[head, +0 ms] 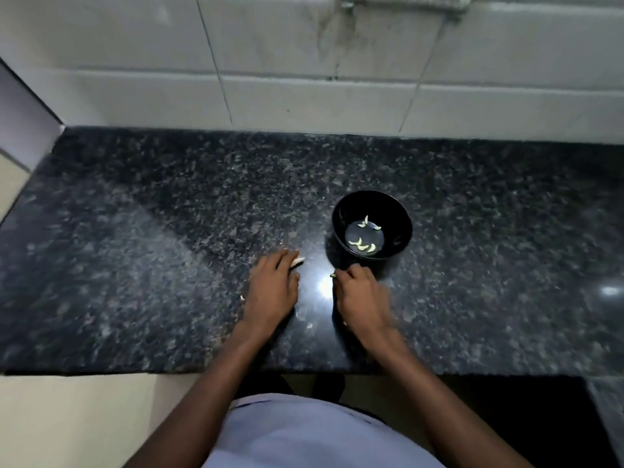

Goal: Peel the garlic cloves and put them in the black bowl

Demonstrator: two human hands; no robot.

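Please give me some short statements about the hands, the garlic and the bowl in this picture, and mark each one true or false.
1. The black bowl holds several peeled garlic cloves. True.
2. The bowl stands left of both hands. False: it is beyond the right hand, to the right.
3. Both hands are over the dark counter. True.
4. The left hand is inside the bowl. False: it is on the counter, with a pale clove at its fingertips.
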